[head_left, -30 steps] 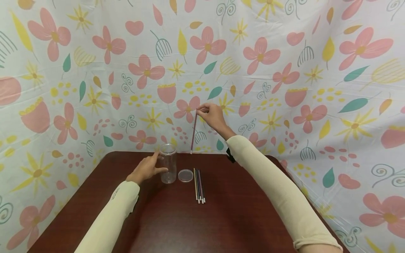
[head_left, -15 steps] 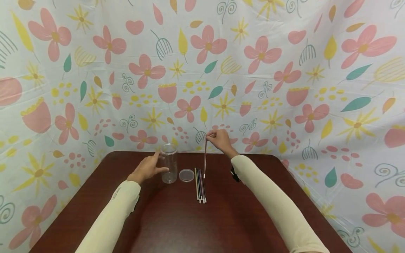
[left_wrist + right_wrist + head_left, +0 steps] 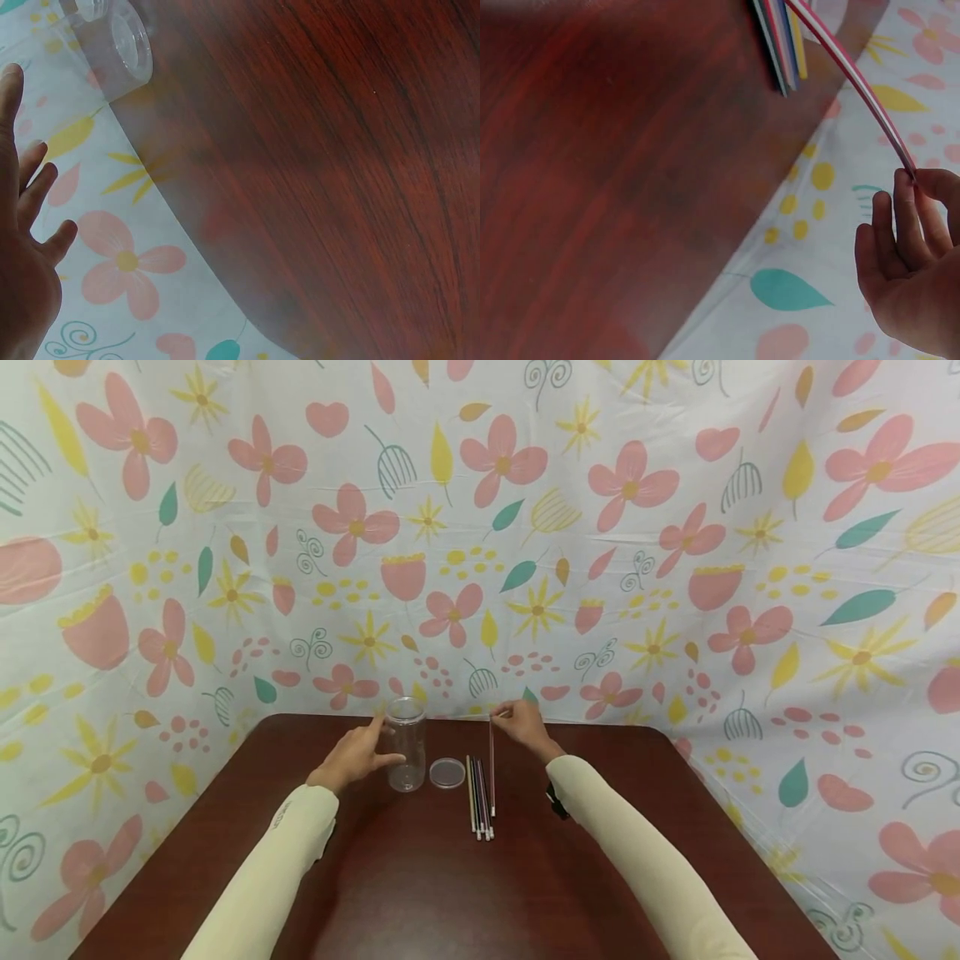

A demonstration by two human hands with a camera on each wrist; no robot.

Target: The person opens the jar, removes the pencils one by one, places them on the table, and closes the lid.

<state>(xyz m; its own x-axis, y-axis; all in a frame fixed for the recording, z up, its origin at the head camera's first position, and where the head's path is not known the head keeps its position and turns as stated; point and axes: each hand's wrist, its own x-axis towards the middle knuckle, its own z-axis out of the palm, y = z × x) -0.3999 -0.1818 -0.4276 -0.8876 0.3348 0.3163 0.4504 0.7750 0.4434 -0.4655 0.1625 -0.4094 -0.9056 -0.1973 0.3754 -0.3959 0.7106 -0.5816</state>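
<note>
My right hand [image 3: 521,725] pinches the upper end of a thin pink pencil [image 3: 492,772] between thumb and fingertips. The pencil hangs nearly upright, its white eraser end low by the table, just right of the other pencils. In the right wrist view, the pink-and-white pencil [image 3: 862,82] runs up from the fingertips. Several dark and yellowish pencils [image 3: 477,793] lie side by side on the table, white ends toward me. At the left, my left hand [image 3: 356,756] is beside a clear jar [image 3: 407,760], its fingers spread; the left wrist view shows them fairly straight.
A round clear lid [image 3: 447,772] lies flat between the jar and the pencils. The dark red-brown table [image 3: 420,893] reaches back to a flower-printed cloth [image 3: 465,527], which hangs behind and along both sides.
My right hand has come down and slightly right with the pink pencil, from high above the table to beside the lying pencils. The left hand stays by the jar.
</note>
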